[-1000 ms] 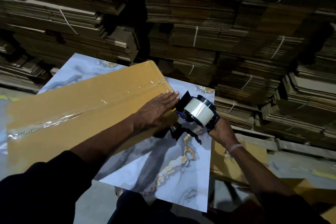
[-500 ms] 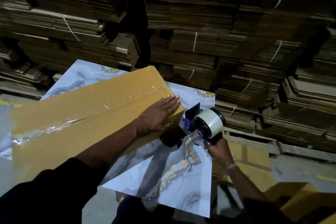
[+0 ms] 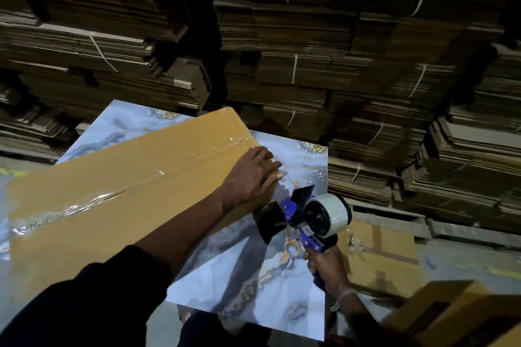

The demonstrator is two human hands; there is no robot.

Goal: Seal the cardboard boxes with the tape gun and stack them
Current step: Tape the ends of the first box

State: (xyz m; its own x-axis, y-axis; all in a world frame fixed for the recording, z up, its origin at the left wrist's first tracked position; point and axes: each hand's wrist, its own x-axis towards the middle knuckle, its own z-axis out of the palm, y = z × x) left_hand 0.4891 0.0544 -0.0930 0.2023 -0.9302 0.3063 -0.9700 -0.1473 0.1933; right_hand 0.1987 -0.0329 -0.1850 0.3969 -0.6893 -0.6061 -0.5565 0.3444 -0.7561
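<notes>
A long tan cardboard box (image 3: 112,205) lies across the marble-patterned table (image 3: 253,290), with clear tape running along its top seam. My left hand (image 3: 251,175) rests flat on the box's right end, fingers reaching over the edge. Just right of that end, my right hand (image 3: 327,267) grips the handle of a blue tape gun (image 3: 307,220) with a white tape roll, held above the table and apart from the box.
Tall bundles of strapped flat cardboard (image 3: 310,51) fill the back and both sides. A taped box (image 3: 380,251) sits low on the floor to the right, and another box corner (image 3: 456,315) shows at bottom right.
The tape gun has come off the box's right end and dropped down and rightward, its handle now upright in my right hand. My left hand stays on the box end.
</notes>
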